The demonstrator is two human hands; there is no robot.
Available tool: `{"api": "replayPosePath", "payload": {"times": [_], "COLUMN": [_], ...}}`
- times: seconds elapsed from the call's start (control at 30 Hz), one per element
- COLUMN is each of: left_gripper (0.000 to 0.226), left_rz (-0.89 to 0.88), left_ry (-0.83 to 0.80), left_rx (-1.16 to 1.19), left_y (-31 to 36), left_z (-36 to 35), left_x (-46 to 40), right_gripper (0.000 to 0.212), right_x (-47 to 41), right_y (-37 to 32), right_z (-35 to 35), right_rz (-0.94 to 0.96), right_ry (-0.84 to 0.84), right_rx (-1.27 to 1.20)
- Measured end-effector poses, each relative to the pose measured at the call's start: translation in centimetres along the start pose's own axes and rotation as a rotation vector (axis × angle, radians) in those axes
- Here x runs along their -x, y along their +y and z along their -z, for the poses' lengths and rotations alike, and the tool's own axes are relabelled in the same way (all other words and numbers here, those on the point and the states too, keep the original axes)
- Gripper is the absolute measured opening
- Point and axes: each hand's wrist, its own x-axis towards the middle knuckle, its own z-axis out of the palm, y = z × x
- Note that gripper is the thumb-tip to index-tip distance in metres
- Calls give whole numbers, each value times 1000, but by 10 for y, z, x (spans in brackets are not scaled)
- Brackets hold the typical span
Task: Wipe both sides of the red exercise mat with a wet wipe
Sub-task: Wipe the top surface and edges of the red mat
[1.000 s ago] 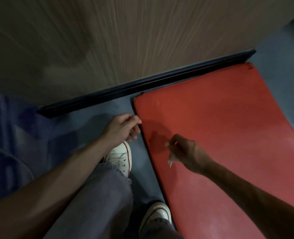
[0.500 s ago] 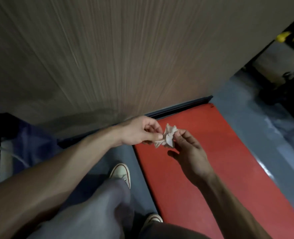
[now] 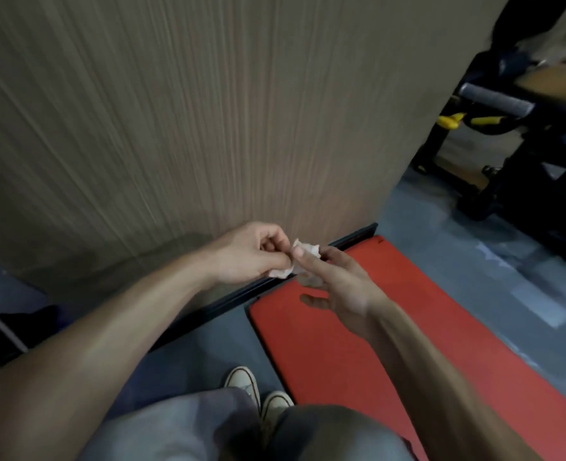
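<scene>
Head view: both hands hold the crumpled wet wipe.

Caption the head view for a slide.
Both hands, left and right, hold a crumpled wet wipe above the red mat.

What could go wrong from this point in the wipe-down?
The wet wipe is crumpled small between the left hand and right hand, so it may cover little of the red mat. Held above the mat, it could drop onto the grey floor and pick up dirt.
</scene>
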Motion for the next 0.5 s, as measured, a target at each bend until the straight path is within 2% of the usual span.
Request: {"api": "replayPosePath", "payload": {"times": [0.07,0.2,0.3,0.43,0.5], "left_gripper": [9,8,11,5,10], "left_rz": [18,91,104,116,111], "left_ry": [22,60,117,281,401], "left_rx": [46,386,631,705,750], "left_y": [21,33,22,10,12], "left_z": [4,6,-6,-9,-6], "left_x": [6,19,29,31,25], "right_gripper": [20,22,24,25,17], "right_x": [8,17,24,25,21], "right_y": [-17,-19,-5,0,4], "right_z": [0,3,1,1,-4], "right_rz": [40,106,96,78,48], "right_ry": [2,69,30,53,97], "right_rx": [-21,-108,-217,-325,-351]}}
